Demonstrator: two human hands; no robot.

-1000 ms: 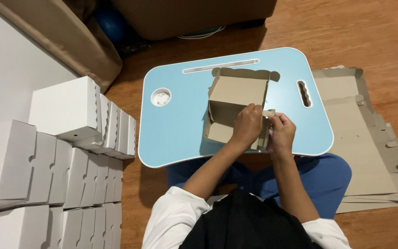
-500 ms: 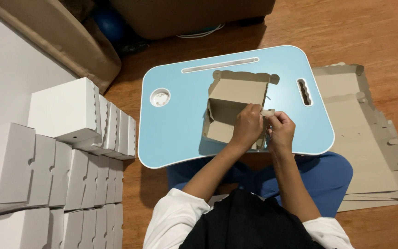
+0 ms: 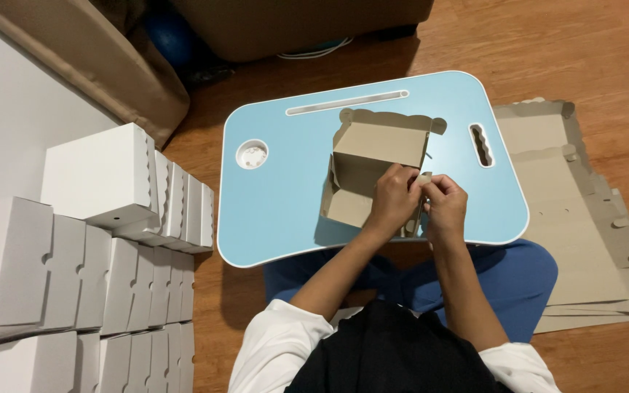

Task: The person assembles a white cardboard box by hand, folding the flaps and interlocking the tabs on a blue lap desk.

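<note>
Both hands pinch one side flap of a half-folded brown cardboard box (image 3: 373, 171) on a light-blue tabletop (image 3: 278, 204): left hand (image 3: 394, 200) touching right hand (image 3: 445, 207).

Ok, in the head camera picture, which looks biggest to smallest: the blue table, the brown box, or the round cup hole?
1. Blue lap table
2. Brown cardboard box, held by both hands
3. Round cup hole
</note>
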